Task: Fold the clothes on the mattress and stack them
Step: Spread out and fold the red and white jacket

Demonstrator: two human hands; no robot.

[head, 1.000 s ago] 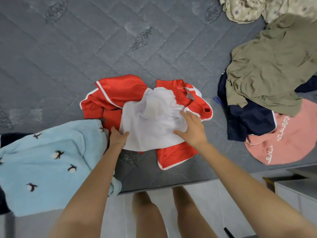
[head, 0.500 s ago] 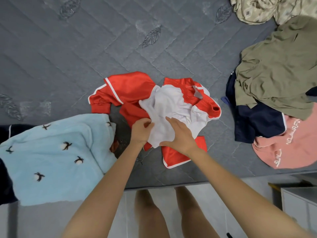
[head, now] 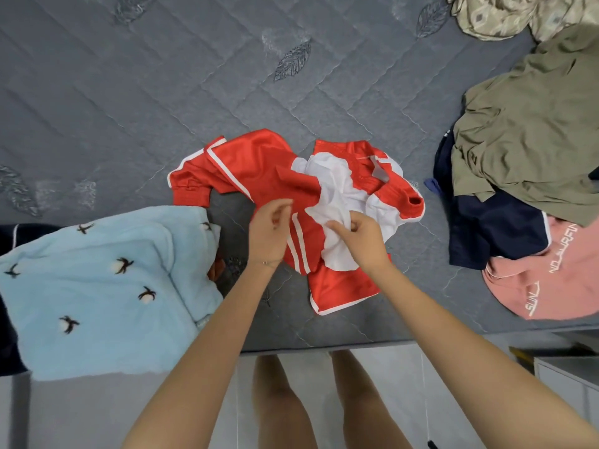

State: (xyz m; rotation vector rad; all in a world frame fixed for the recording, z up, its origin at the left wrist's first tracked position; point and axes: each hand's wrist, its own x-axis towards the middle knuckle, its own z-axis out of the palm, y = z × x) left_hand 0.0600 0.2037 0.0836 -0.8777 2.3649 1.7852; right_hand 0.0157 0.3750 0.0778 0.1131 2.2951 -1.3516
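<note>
A crumpled red garment with white stripes (head: 256, 166) lies in the middle of the grey quilted mattress (head: 162, 76), its white lining (head: 337, 192) bunched out on top. My left hand (head: 269, 231) grips the red striped fabric near the garment's middle. My right hand (head: 359, 238) pinches the white lining just beside it. Both hands are close together over the near part of the garment.
A light blue top with small dark figures (head: 94, 286) lies at the left, over a dark item. At the right sits a heap: an olive garment (head: 531, 124), a navy one (head: 492, 228), a pink one (head: 547, 286), a patterned beige one (head: 505, 14). The mattress's near edge (head: 324, 345) is by my legs.
Both hands drew together from the lining's outer edges to the garment's middle. The white lining went from spread flat to bunched, and a red striped part now shows by my left hand.
</note>
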